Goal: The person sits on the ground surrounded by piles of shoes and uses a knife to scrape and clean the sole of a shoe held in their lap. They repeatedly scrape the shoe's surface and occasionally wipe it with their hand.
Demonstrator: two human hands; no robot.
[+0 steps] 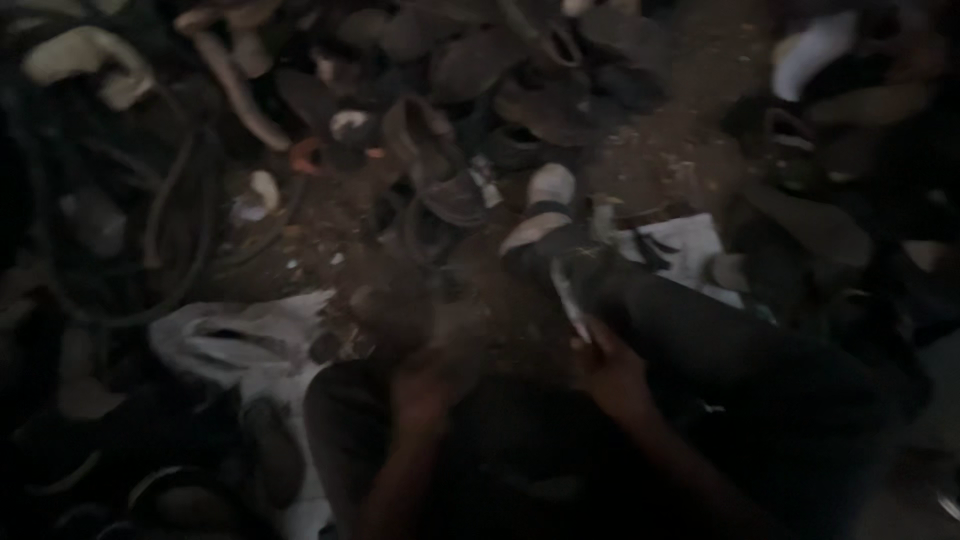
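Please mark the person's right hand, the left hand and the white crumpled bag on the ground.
right hand [610,375], head view, on the back of the hand.
left hand [430,375], head view, on the knuckles.
white crumpled plastic bag [235,340], head view, on its upper folds.

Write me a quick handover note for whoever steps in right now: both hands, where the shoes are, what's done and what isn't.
Picture is dark and blurred.
Left hand: over the lap, on a dim blurred item; cannot tell if it grips.
Right hand: closed on a thin pale blade-like piece, against a dark shoe with a pale sole.
Surroundings: pile of worn shoes on the dirt floor ahead, white cloth to the left.
Done: one shoe pulled to the lap.
Left: cannot tell how far that shoe is worked; the pile lies untouched.
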